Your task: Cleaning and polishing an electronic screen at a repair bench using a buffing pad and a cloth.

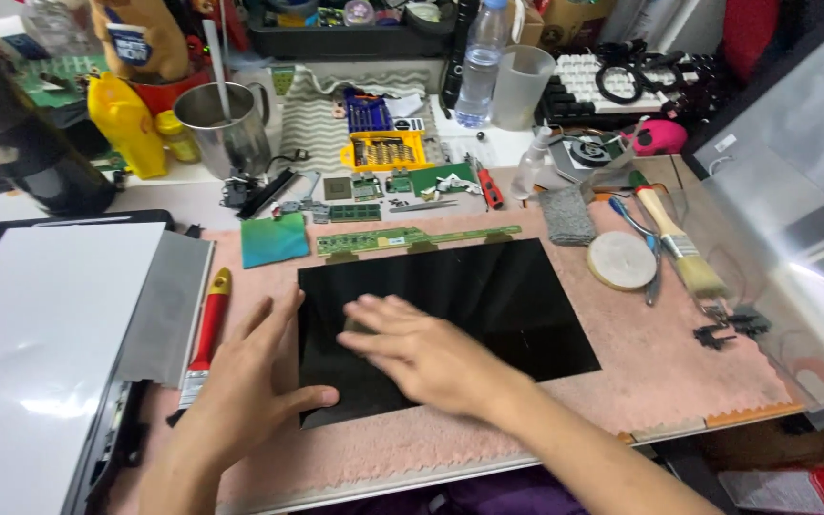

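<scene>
A black glossy display panel (507,296) lies flat on a pink mat (660,353), with a long green circuit strip (402,237) along its far edge. My left hand (250,377) rests open and flat at the panel's left edge, thumb on the panel's near-left corner. My right hand (426,353) lies palm down on the panel's left half, pressing a small grey pad (355,326) that is mostly hidden beneath the fingers.
A red-handled brush (207,329) lies left of the panel beside white and grey sheets (50,334). A teal cloth (274,238), a round white pad (620,259), a wooden brush (679,238), pliers, screwdriver bits in a yellow case (385,151), a metal cup (224,129) and a water bottle (479,62) crowd the back.
</scene>
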